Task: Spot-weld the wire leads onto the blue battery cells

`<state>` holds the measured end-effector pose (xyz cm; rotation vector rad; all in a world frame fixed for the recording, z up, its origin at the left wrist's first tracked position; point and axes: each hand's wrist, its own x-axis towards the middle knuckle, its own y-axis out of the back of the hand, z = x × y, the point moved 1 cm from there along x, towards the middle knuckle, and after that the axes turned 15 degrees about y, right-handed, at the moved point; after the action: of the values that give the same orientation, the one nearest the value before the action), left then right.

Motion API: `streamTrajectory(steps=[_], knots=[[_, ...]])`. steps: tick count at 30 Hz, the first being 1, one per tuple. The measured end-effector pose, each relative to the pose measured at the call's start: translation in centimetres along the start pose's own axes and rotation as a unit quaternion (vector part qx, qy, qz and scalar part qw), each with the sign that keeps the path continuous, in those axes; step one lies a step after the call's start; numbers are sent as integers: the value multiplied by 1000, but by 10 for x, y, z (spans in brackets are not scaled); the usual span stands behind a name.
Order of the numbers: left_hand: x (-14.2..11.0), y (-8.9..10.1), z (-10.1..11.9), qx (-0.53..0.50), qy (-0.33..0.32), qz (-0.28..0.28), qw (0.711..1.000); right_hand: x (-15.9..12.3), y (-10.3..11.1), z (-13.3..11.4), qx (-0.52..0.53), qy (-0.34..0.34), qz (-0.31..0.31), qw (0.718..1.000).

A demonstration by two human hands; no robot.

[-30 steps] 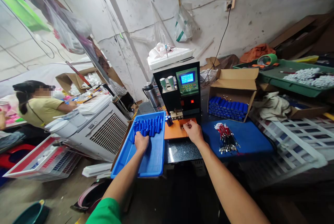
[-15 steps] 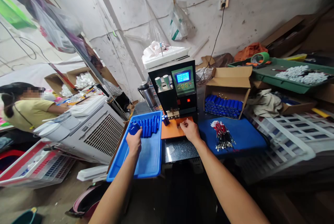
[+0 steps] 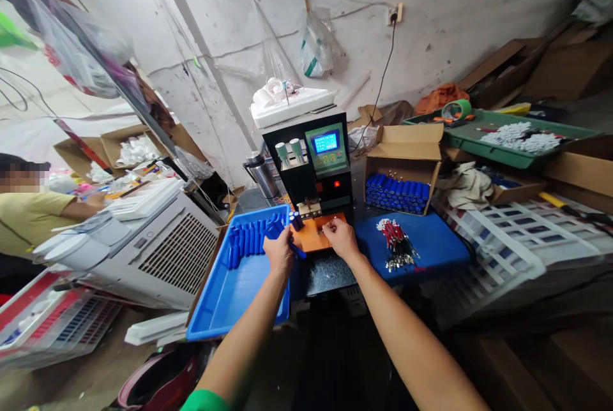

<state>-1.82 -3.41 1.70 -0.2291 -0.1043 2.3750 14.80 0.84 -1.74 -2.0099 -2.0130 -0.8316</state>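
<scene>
The left hand (image 3: 279,248) is closed around a few blue batteries (image 3: 299,252), held over the right rim of the blue tray (image 3: 230,299) and close by the orange board (image 3: 310,235). One of them sticks out past the fingers toward the board. The right hand (image 3: 340,237) is at the right part of the board with its thumb and fingers drawn close together; whether there is something between them I cannot tell.

More batteries (image 3: 246,242) lie side by side in the far half of the tray, and the near half is bare blue plastic. A pair of batteries (image 3: 296,222) stands upright at the far left corner of the board, just in front of the black machine (image 3: 301,182). The machine has a lit blue screen (image 3: 325,142) and a glowing red switch (image 3: 336,184), and a white foam tray (image 3: 292,111) sits on top of it.

To the right of the machine, an open cardboard box (image 3: 407,134) holds a stack of batteries (image 3: 397,193). In front of it, a bundle of red and black wires (image 3: 397,242) with white plugs lies on a blue mat (image 3: 440,248). A metal flask (image 3: 262,175) stands on the desk (image 3: 330,275) behind the tray, and a co-worker in a yellow top (image 3: 33,216) is off to the far left
</scene>
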Motion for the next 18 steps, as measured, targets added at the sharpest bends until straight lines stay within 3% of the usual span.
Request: streamTrajectory(steps=[4, 6, 18], knots=[[6, -9, -7, 61, -94, 105, 988, -1, -3, -3, -46, 13, 1, 999], [8, -12, -8, 75, -123, 123, 982, -1, -5, -3, -90, 18, 8, 996], [13, -16, -18, 102, -132, 51, 985, 4, 2, 2, -81, 19, 5, 996]])
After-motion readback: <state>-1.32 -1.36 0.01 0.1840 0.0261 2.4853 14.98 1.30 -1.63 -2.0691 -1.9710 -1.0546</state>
